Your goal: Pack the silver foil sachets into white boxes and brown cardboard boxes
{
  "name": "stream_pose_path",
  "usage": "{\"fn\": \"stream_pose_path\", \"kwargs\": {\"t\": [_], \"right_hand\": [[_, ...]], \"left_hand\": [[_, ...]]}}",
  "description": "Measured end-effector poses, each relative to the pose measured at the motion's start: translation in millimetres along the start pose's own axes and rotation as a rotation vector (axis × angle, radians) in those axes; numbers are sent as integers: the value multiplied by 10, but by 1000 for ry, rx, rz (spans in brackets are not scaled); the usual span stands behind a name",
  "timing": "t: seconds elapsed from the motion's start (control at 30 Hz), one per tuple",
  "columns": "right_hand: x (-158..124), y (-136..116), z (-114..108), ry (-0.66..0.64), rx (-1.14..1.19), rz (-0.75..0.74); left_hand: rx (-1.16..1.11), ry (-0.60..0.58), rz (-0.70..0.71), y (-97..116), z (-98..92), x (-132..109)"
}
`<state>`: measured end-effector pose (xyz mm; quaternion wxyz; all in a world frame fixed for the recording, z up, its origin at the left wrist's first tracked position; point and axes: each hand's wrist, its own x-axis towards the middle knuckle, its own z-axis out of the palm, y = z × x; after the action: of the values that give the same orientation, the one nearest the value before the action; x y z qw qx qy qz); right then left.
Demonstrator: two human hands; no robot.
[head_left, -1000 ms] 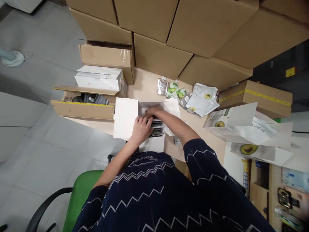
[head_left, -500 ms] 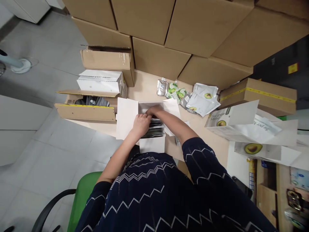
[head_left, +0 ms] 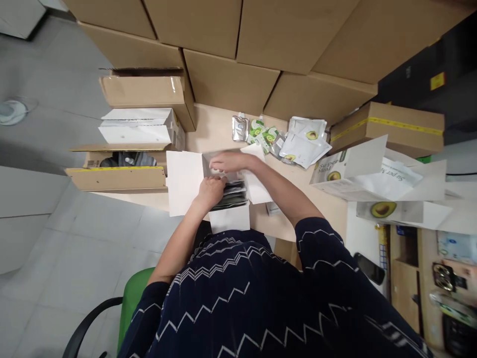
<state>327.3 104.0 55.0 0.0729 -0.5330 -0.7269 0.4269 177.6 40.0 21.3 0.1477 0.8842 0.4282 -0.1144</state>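
An open white carton (head_left: pixel 230 220) stands at the table edge close to my body, its side flaps spread. Inside it a row of flat pouches (head_left: pixel 231 195) with dark and silvery edges is packed upright. My left hand (head_left: pixel 212 190) reaches over the carton's left side, its fingers bent onto the back end of the row; the fingertips are hidden. Just above the carton's far part is my right hand (head_left: pixel 228 162), slightly blurred, with loosely bent fingers and nothing visible in them.
Brown cartons (head_left: pixel 231 79) are stacked behind the table. At left are a white box (head_left: pixel 136 127) and an open carton of dark pouches (head_left: pixel 115 179). Silver and green spouted pouches (head_left: pixel 257 130) and white avocado packets (head_left: pixel 306 141) lie behind; open printed boxes (head_left: pixel 346 174) stand right.
My right hand has risen from inside the carton to above its far part. My left hand stays at the pouches. The whole view has shifted slightly.
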Motion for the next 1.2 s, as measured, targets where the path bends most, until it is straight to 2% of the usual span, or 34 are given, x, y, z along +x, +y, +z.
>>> {"fn": "stream_pose_path", "kwargs": {"t": [0.03, 0.07, 0.13, 0.2, 0.27, 0.3, 0.37, 0.4, 0.43, 0.53, 0.6, 0.73, 0.83, 0.97, 1.07, 1.2], "right_hand": [[-215, 48, -135, 11, 35, -11], [-458, 131, -269, 78, 161, -56], [-963, 410, -474, 301, 379, -87], [-1396, 828, -513, 531, 425, 66], [-1691, 1301, -342, 636, 300, 391], [-1784, 1520, -187, 623, 194, 580], [-1883, 1852, 206, 428, 14, 890], [-1903, 1953, 416, 316, -18, 974], [-1911, 2010, 616, 251, -41, 997], [-1906, 2025, 1047, 324, -30, 1036], [-1900, 2024, 1161, 427, 74, 1043], [-1901, 2171, 1165, 585, 340, 1015], [-1886, 2288, 1182, 679, 581, 899], [-1804, 2296, 1256, 781, 842, 847], [-1747, 2225, 1251, 772, 744, 856], [-1756, 2051, 1177, 704, 218, 976]], "left_hand": [[1, 0, 7, 0, 2, -3], [2, 1, 15, 2, 3, -6], [13, 1, 25, 7, 4, -9], [28, -2, 26, 13, 0, -12], [39, -11, 23, 18, -6, -14], [42, -14, 22, 20, -9, -15], [46, -19, 22, 24, -10, -16], [47, -21, 21, 25, -9, -16], [48, -23, 20, 26, -8, -16], [51, -28, 18, 31, -4, -19], [58, -24, 12, 38, -7, -27], [65, -17, 5, 58, -13, -53], [41, -10, 15, 63, -8, -68], [22, 4, 13, 56, 6, -77], [28, 11, 10, 52, 17, -83], [44, 22, 17, 50, 34, -87]]}}
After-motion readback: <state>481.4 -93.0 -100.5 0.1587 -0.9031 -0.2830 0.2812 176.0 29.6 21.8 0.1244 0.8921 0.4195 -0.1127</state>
